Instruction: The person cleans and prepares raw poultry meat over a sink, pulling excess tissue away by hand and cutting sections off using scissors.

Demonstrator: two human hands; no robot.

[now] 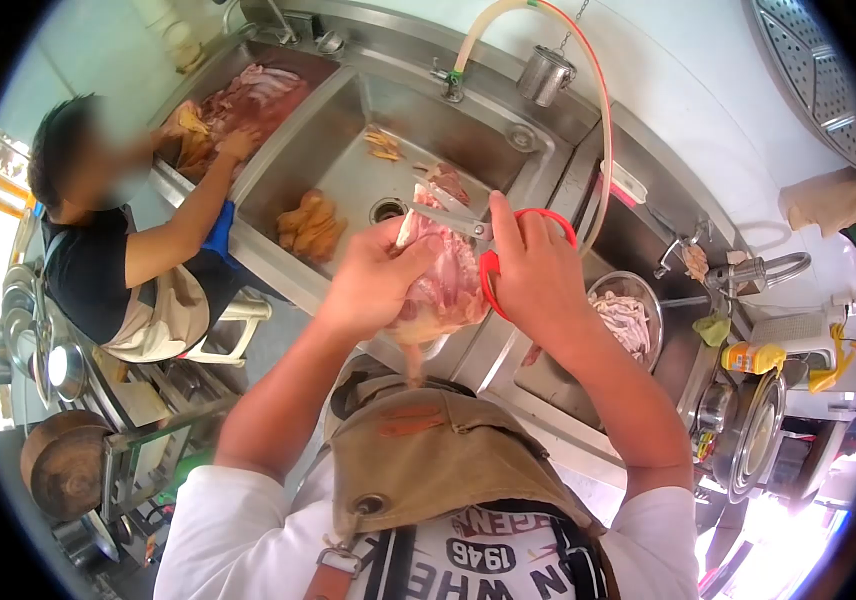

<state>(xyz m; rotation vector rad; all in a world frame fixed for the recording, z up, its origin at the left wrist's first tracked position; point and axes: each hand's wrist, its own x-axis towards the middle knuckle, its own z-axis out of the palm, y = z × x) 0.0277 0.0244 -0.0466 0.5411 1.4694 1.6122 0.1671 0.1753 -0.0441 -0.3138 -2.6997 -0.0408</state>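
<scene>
My left hand [373, 275] is closed around a raw poultry carcass [440, 280], probably chicken, held above the near edge of the middle sink [348, 165]. The carcass shows pink flesh and some pale yellow skin. In my right hand [533, 265] is a pair of kitchen scissors [481, 229] with red handles. Their metal blades point left and lie across the upper end of the carcass, close to my left thumb. Whether the blades are biting into the meat I cannot tell. A darker piece of meat [448, 182] shows just beyond the blades.
Yellow-skinned poultry [310, 226] and small yellow pieces [383, 145] lie in the middle sink. To the left, a co-worker's hand [240, 142] reaches into a basin of meat [263, 90]. A steel bowl [656, 330] of pale strips stands right. A hose [605, 130] arches overhead.
</scene>
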